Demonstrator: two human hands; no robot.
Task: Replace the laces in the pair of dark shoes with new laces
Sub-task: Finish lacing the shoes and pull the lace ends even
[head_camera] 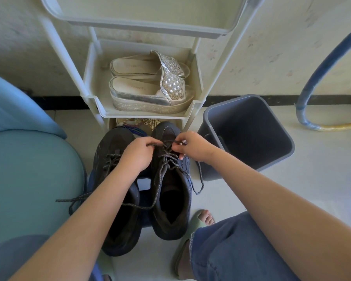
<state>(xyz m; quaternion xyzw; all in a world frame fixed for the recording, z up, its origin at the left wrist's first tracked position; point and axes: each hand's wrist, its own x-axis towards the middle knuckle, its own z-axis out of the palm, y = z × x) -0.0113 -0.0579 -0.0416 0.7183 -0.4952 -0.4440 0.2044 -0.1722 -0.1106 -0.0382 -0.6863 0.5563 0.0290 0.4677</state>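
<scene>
**Task items.** The pair of dark shoes is located at the centre of the frame, toes pointing toward the top edge. The left shoe (111, 142) and the right shoe (174, 209) stand side by side, nearly touching, on a dark blue support (144, 196) with a rectangular opening. The uppers are matte, with rounded toes and wide ankle openings.

**Lace.** A round braided lace (171, 141), dark grey with light flecks, is threaded crosswise through the right shoe. One loose end hangs past the shoe's right side. Another strand is led leftward under the left forearm.

**Hands.** The left hand (138, 157) is closed, with its fingers curled and pinching the lace. The right hand (193, 147) is likewise closed in a pinch on the lace. A short stretch of lace is held straight between them, above the forefoot of the right shoe.

**Surroundings.**
- A cream moulded-plastic shelf rack (91, 82) is positioned at the upper centre. It carries silver platform sandals (150, 88) with studded straps and woven-textured soles.
- A smooth grey square bin (247, 134) stands at centre right on the pale floor (312, 189).
- A curved blue hose (322, 67) is seen at the upper right.
- A teal cushion (28, 169) occupies the left edge.
</scene>
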